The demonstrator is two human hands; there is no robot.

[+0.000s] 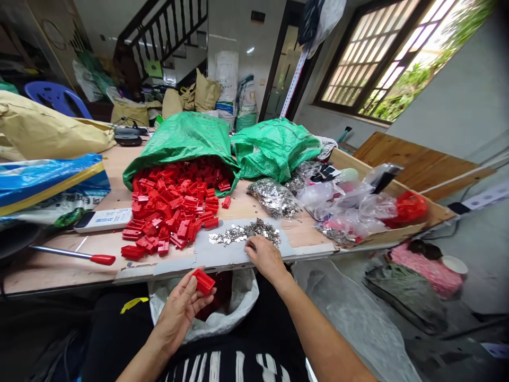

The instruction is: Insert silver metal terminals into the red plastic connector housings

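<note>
Between the thumb and fingers of my left hand (185, 302) is a red plastic piece (203, 281), held over an open white sack (244, 297) below the table edge. My right hand (264, 257) touches the near side of a pile of small silvery metal pieces (260, 228) on a grey sheet (222, 254). Its fingers are pinched together, and whatever they hold is too small to make out. A heap of red plastic pieces (170, 207) spills from a green woven bag (191, 132) onto the table, left of the metal pieces.
A second green bag (278, 146) and a clear bag of metal pieces (274, 197) lie behind the pile. At the right stands a tray (433, 215) of plastic bags. A red-tipped lever (102, 259) and a white box (104, 219) are at the left.
</note>
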